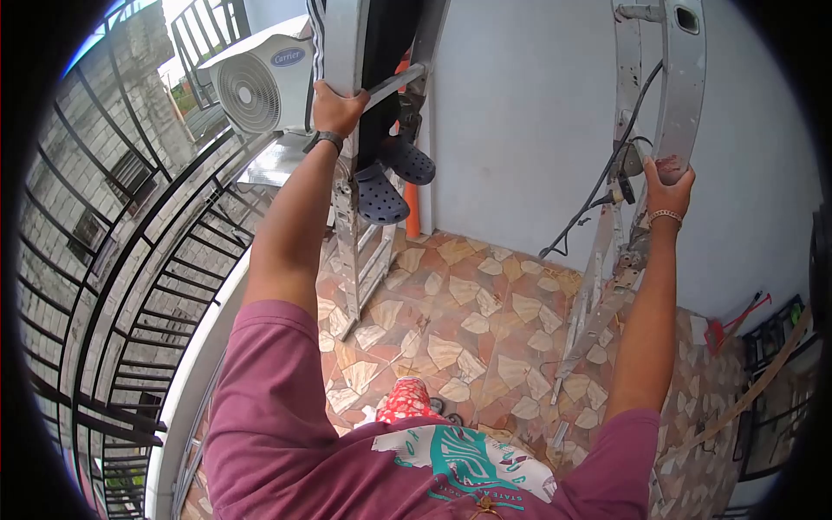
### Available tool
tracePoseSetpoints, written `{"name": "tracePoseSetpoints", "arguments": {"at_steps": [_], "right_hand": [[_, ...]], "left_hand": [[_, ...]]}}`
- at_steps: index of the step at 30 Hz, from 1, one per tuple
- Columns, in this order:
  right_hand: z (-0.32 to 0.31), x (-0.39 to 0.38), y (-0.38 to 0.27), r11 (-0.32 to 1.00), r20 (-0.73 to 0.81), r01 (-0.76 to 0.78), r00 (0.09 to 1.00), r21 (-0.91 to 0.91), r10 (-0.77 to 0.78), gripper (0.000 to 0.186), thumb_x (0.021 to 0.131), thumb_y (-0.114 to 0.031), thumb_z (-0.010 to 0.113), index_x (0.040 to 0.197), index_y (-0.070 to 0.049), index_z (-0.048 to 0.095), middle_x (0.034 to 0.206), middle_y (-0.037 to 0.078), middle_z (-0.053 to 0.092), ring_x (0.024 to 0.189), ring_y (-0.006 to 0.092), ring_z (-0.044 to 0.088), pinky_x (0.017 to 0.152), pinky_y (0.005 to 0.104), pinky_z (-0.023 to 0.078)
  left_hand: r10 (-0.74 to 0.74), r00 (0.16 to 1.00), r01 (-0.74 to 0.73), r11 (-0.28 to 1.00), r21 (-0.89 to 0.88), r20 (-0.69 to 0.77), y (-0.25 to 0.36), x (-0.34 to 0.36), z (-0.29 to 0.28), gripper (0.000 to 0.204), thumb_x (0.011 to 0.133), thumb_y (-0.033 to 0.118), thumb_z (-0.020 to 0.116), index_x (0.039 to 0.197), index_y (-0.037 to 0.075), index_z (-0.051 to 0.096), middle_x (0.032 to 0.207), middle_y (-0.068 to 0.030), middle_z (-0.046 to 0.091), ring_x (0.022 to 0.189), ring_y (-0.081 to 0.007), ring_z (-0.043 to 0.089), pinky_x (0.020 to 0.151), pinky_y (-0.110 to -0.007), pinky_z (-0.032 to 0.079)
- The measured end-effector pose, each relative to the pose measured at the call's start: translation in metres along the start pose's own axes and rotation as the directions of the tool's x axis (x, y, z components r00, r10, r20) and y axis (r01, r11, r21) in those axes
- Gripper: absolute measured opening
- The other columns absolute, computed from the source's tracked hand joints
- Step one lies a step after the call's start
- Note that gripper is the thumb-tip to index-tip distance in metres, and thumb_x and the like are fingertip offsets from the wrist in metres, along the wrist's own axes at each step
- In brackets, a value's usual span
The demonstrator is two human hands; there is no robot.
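My left hand [338, 111] is wrapped round the rail of an aluminium ladder [345, 43] on the left, close to a rung. On that ladder is another person in dark trousers and dark blue clogs [381, 198]; the rung under the feet is mostly hidden. My right hand [669, 192] grips a paint-spotted aluminium ladder rail [681, 113] on the right, beside a hinge. Whether the two ladder parts join above lies out of view. A black cable [626, 143] with a plug hangs down along the right part.
Black metal railing [186, 299] curves along the left, with an air conditioner unit [260, 80] beyond the ladder. A white wall [529, 130] stands ahead, above a stone-patterned tile floor [468, 321]. A red tool [719, 334] and a wooden strip [754, 390] are at right.
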State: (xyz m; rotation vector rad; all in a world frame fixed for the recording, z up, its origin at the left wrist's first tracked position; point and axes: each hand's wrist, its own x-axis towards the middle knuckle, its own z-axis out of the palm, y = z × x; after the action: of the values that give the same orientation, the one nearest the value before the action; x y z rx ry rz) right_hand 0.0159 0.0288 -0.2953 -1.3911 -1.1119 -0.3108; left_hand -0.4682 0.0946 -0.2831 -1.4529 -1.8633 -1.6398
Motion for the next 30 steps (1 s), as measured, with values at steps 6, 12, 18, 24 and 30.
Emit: {"name": "tracePoseSetpoints", "arguments": {"at_steps": [6, 12, 18, 24, 30], "right_hand": [[0.000, 0.003, 0.008, 0.998, -0.011, -0.007, 1.000, -0.059, 0.006, 0.073, 0.057, -0.043, 0.068, 0.109, -0.001, 0.039, 0.104, 0.018, 0.050, 0.095, 0.0302, 0.050, 0.081, 0.0342, 0.038], [-0.005, 0.003, -0.011, 0.990, 0.003, -0.054, 0.999, -0.130, 0.054, 0.075, 0.055, -0.045, 0.068, 0.109, -0.001, 0.040, 0.103, 0.017, 0.050, 0.095, 0.0302, 0.050, 0.081, 0.0341, 0.038], [-0.012, 0.027, -0.044, 0.982, 0.019, 0.032, 0.999, -0.186, -0.029, 0.076, 0.052, -0.048, 0.069, 0.106, -0.001, 0.042, 0.098, 0.016, 0.053, 0.089, 0.0283, 0.053, 0.079, 0.0337, 0.040], [-0.018, 0.040, -0.036, 0.967, 0.053, -0.014, 0.998, -0.254, 0.028, 0.074, 0.051, -0.047, 0.067, 0.104, -0.001, 0.043, 0.097, 0.017, 0.054, 0.090, 0.0300, 0.053, 0.079, 0.0344, 0.040], [-0.007, 0.036, -0.037, 0.960, 0.057, -0.013, 0.998, -0.279, 0.030, 0.075, 0.051, -0.048, 0.066, 0.104, 0.000, 0.044, 0.097, 0.018, 0.054, 0.091, 0.0306, 0.053, 0.079, 0.0342, 0.040]], "left_hand": [[-0.029, 0.999, 0.029, 0.999, 0.027, 0.022, 0.004, -0.001, 0.004, 0.059, 0.057, 0.033, 0.063, 0.091, -0.006, 0.034, 0.080, -0.0255, 0.054, 0.076, -0.0371, 0.054, 0.069, -0.039, 0.043], [-0.049, 0.999, 0.049, 0.999, 0.021, 0.021, 0.003, -0.003, 0.000, 0.060, 0.057, 0.033, 0.063, 0.092, -0.006, 0.034, 0.082, -0.0247, 0.054, 0.078, -0.0363, 0.054, 0.071, -0.038, 0.043], [-0.017, 1.000, 0.017, 0.999, 0.038, 0.009, 0.000, -0.005, 0.002, 0.061, 0.056, 0.033, 0.063, 0.093, -0.006, 0.034, 0.081, -0.0243, 0.054, 0.079, -0.0360, 0.054, 0.071, -0.038, 0.043], [-0.053, 0.995, 0.055, 0.998, -0.026, 0.090, 0.009, -0.006, 0.005, 0.064, 0.057, 0.037, 0.061, 0.096, -0.006, 0.035, 0.089, -0.0256, 0.051, 0.085, -0.0358, 0.052, 0.073, -0.038, 0.042], [0.049, 0.989, -0.040, 0.997, 0.062, -0.139, -0.052, -0.091, 0.002, 0.066, 0.063, 0.032, 0.061, 0.112, -0.002, 0.034, 0.098, -0.0199, 0.042, 0.093, -0.0313, 0.041, 0.082, -0.036, 0.034]]}}
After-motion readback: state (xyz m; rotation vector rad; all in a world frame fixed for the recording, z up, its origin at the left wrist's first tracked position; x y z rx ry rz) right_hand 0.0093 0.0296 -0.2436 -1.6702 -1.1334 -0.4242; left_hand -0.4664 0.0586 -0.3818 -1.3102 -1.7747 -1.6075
